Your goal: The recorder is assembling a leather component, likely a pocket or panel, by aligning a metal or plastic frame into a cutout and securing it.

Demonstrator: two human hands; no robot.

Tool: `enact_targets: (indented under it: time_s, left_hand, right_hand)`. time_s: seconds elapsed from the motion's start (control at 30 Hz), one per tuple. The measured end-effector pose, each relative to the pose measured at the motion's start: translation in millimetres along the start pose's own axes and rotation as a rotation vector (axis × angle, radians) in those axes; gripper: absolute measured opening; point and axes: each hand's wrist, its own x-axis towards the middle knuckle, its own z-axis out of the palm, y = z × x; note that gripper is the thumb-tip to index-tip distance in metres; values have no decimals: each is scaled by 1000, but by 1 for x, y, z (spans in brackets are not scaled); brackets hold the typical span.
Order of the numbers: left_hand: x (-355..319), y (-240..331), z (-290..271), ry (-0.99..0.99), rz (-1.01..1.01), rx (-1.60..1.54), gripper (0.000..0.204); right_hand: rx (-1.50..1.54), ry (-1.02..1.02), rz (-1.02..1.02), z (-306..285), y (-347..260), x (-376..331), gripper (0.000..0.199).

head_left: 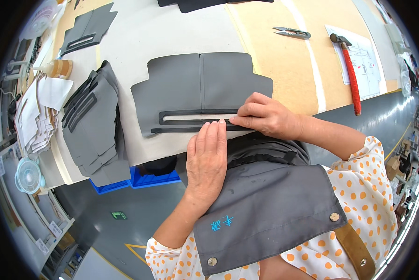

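Observation:
A grey leather-like panel (172, 74) with notched corners lies flat before me. A centre seam runs down it, and a long slot edged by a black border (177, 112) crosses its lower part. A black strip (172, 130) runs along its near edge. My left hand (207, 158) lies flat, fingers stretched out together, their tips on the strip and the slot's lower border. Beside them my right hand (270, 116) has its fingers curled and pressed together at the slot's right end. Whatever lies between those fingertips is hidden, as is that end of the slot.
Stacked grey panels (95, 126) and white paper pieces (44, 112) lie left, near an amber container (60, 68). Another panel (88, 28) lies farther back. Thread snips (292, 33) and a red-handled hammer (352, 74) lie right. Blue crates (153, 179) stand below the table's edge.

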Motion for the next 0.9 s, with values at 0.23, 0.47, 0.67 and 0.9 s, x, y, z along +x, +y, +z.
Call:
enact_targets:
  time_s: [0.23, 0.47, 0.67, 0.9]
  left_hand:
    - [2, 4, -3, 0, 31, 64, 65]
    - [3, 4, -3, 2, 68, 142, 51]
    - [5, 6, -2, 16, 99, 171, 52]
    - [3, 10, 0, -18, 61, 95, 57]
  right_hand:
    - [67, 7, 115, -5, -6, -1, 40]
    - [-28, -7, -13, -5, -1, -10, 39]
    - [54, 26, 134, -9, -4, -13, 38]
    - [-12, -32, 1, -12, 1, -15, 41]
